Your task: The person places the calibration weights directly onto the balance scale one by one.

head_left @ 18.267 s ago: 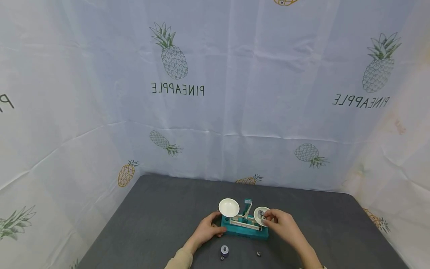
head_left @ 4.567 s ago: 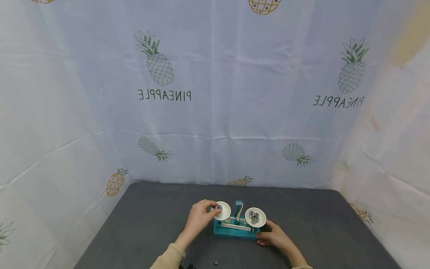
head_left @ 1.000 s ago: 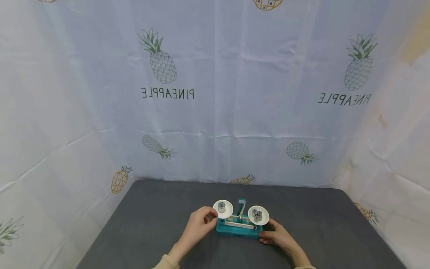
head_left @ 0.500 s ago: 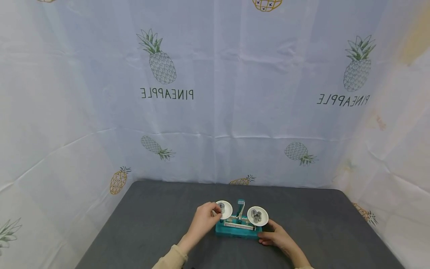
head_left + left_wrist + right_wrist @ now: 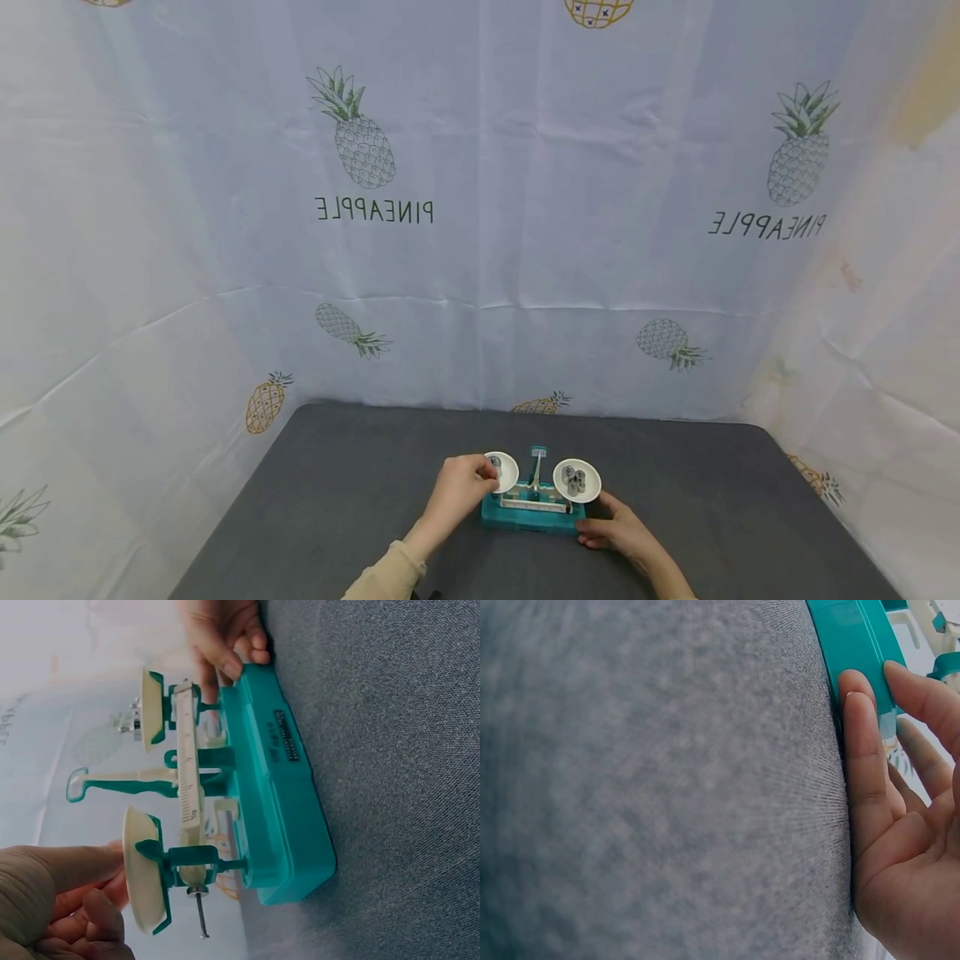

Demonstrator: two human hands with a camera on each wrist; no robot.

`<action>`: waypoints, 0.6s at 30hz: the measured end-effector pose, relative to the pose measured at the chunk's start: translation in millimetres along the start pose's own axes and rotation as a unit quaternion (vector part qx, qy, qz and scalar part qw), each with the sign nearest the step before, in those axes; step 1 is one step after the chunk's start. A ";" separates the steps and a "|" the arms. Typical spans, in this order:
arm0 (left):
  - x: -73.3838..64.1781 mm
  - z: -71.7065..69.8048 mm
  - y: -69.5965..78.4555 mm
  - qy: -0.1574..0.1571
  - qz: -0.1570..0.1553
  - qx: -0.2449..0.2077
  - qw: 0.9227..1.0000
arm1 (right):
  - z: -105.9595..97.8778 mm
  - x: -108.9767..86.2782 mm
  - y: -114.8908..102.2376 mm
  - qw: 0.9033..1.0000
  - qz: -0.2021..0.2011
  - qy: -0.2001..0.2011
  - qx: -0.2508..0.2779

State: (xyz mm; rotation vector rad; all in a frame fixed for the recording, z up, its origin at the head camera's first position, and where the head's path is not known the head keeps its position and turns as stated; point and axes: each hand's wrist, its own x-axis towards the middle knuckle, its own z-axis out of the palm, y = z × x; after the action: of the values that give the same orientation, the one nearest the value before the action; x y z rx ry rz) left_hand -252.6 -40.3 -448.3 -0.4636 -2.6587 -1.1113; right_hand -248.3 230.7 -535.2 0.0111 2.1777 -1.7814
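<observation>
A teal balance scale (image 5: 531, 520) with two white pans stands on the table. Several small metal weights (image 5: 574, 481) sit grouped in the right pan (image 5: 592, 492). In the left pan (image 5: 510, 479) one grey metal weight (image 5: 495, 461) shows, partly covered by my left hand (image 5: 456, 490). That hand has its thumb and curled fingers over this pan's outer rim; the fingertips are hidden behind the rim in the left wrist view, so I cannot tell whether they pinch anything. My right hand (image 5: 621, 532) grips the right end of the base, thumb on top, fingers at the side (image 5: 866, 750).
The dark grey table (image 5: 360, 467) surrounds the scale, its back edge meeting a pale curtain (image 5: 480, 350) printed with pineapples. Curtain also hangs along both sides. A small dark object (image 5: 435, 595) shows at the bottom edge of the head view.
Since a second ago my left hand has moved from beside the left pan to over its rim. That pan has dipped slightly. The small weight on the table earlier is out of view; the right hand stays put.
</observation>
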 end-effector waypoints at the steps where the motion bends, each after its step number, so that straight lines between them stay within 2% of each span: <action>1: -0.4 -0.1 0.3 0.000 0.001 0.001 1.000 | 0.5 -0.3 -0.3 1.000 0.002 0.000 0.000; 18: -4.7 -2.9 -6.8 0.014 0.017 0.017 1.000 | 0.7 -1.1 -0.8 1.000 -0.006 -0.008 0.003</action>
State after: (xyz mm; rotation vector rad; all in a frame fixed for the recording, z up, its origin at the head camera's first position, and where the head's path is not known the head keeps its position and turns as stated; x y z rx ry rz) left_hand -250.5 -47.9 -452.2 -0.4811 -2.6305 -1.0544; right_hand -247.2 230.0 -534.3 -0.0148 2.1657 -1.7869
